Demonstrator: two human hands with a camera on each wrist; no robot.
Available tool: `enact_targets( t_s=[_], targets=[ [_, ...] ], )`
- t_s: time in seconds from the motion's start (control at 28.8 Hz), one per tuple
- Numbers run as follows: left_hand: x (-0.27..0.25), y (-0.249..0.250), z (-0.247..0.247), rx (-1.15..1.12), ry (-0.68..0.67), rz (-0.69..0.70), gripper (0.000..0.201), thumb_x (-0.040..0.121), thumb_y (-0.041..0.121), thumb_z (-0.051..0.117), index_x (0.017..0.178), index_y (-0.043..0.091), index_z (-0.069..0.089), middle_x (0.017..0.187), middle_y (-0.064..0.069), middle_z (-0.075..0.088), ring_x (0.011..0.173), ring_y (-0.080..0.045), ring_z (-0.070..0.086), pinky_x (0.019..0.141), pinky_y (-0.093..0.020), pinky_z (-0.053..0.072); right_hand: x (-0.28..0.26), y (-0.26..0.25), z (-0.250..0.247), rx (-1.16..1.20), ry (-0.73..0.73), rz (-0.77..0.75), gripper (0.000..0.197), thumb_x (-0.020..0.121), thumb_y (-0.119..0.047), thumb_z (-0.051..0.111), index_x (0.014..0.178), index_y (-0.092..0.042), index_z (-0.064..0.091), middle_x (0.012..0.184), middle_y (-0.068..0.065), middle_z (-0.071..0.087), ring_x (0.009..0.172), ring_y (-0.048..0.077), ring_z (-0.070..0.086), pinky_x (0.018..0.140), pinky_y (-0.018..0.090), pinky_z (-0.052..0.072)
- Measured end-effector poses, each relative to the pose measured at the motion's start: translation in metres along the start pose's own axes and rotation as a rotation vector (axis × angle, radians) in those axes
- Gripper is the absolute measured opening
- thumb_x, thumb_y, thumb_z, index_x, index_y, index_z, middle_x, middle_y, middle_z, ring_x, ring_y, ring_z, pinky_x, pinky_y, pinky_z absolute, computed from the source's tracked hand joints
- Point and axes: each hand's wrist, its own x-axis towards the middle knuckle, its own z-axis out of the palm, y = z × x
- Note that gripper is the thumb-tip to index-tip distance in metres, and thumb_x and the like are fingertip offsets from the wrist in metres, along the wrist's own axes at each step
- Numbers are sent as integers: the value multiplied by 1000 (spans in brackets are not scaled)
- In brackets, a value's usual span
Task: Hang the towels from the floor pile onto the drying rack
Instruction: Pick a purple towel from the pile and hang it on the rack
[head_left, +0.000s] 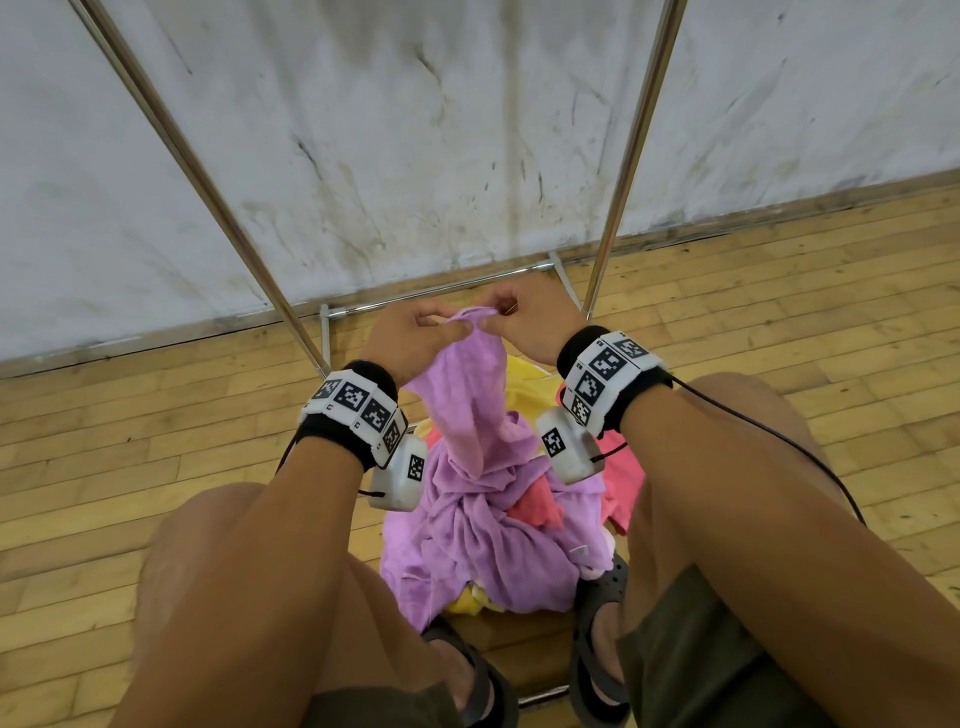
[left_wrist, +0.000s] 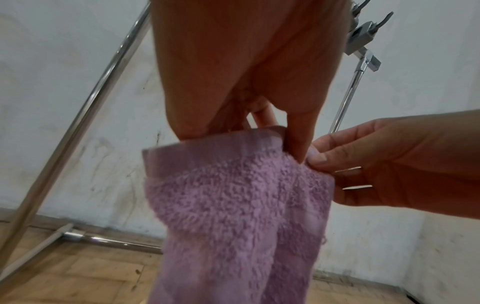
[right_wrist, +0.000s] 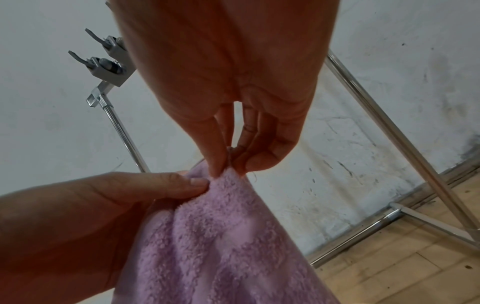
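Observation:
A lilac towel (head_left: 480, 410) rises from the floor pile (head_left: 524, 519), its top edge lifted. My left hand (head_left: 415, 332) pinches that edge between thumb and fingers, and my right hand (head_left: 519, 317) pinches it just beside, the two hands almost touching. In the left wrist view the lilac towel (left_wrist: 233, 205) hangs from my left hand (left_wrist: 259, 127), with my right hand (left_wrist: 376, 166) gripping its corner. In the right wrist view my right hand (right_wrist: 228, 160) pinches the lilac towel (right_wrist: 221, 236) next to my left hand (right_wrist: 130, 201). The drying rack (head_left: 208, 182) stands in front, its chrome poles bare.
Yellow (head_left: 519, 374) and pink (head_left: 621, 467) towels lie in the pile under the lilac one. My knees and sandalled feet (head_left: 597, 644) flank the pile. The rack's base bar (head_left: 441, 293) runs along a stained white wall (head_left: 415, 130). Wooden floor (head_left: 130, 467) surrounds everything.

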Motion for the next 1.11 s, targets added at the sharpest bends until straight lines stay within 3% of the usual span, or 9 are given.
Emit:
enact_targets(
  t_s=[0.1, 0.28, 0.38, 0.52, 0.66, 0.76, 0.87, 1.01, 1.11],
  targets=[
    [-1, 1, 0, -28, -5, 22, 7, 85, 25, 75, 92, 26, 75, 60, 1, 53, 55, -15, 43, 57, -25, 38, -1, -1, -2, -10, 37, -4, 4, 86, -17, 70, 85, -21, 71, 75, -10, 63, 76, 10, 59, 65, 18, 42],
    [-2, 2, 2, 15, -9, 30, 32, 90, 26, 70, 82, -6, 69, 52, 4, 44, 47, -8, 37, 55, -27, 33, -1, -2, 0, 25, 43, -20, 20, 87, -4, 62, 97, -19, 69, 81, -15, 60, 74, -2, 55, 62, 7, 36],
    [-4, 5, 4, -136, -60, 12, 5, 88, 10, 69, 91, 10, 73, 70, -10, 59, 67, -19, 49, 66, -32, 40, -1, -2, 1, 82, 54, -48, 27, 85, 1, 59, 97, -21, 68, 86, -12, 61, 75, -2, 54, 67, 12, 41],
    [-6, 6, 4, -190, -89, 47, 16, 90, 7, 67, 95, 20, 75, 83, -19, 63, 76, -24, 50, 70, -36, 42, -1, -1, 0, 94, 41, -44, 28, 84, 0, 61, 102, -20, 67, 80, -14, 58, 77, 4, 56, 73, 18, 46],
    [-5, 4, 3, -106, -64, 99, 8, 92, 13, 68, 96, 17, 73, 77, -14, 59, 70, -21, 48, 65, -30, 40, 0, 2, 3, 10, 34, -42, 15, 89, -9, 63, 101, -14, 68, 87, -7, 64, 87, 15, 60, 77, 23, 47],
    [-1, 0, 3, -59, -39, 95, 6, 90, 17, 70, 94, 13, 74, 74, -3, 65, 69, -15, 55, 70, -30, 45, 2, 6, 5, -10, 39, -18, 7, 90, -15, 64, 96, -16, 67, 89, -5, 64, 86, 13, 59, 70, 19, 44],
    [4, -4, 2, -33, -8, 96, 9, 88, 21, 73, 86, 13, 73, 67, 10, 64, 67, -6, 57, 74, -27, 47, 4, 6, 5, 13, 43, -18, 6, 89, -15, 64, 90, -20, 67, 92, -7, 66, 91, 12, 60, 82, 26, 47],
    [3, -5, 2, -74, 19, 87, 7, 88, 21, 73, 81, 17, 72, 73, 0, 68, 71, -13, 59, 76, -34, 49, 3, 3, 5, 72, 23, -8, 11, 87, -9, 63, 88, -19, 68, 88, -5, 69, 89, 16, 65, 80, 27, 50],
    [0, -1, 3, -124, 8, 78, 4, 89, 16, 72, 89, 12, 73, 86, -19, 73, 74, -18, 61, 79, -38, 51, 1, 0, 2, 127, 64, -7, 14, 85, -7, 64, 90, -18, 69, 85, -8, 68, 83, 8, 64, 72, 15, 47]
  ],
)
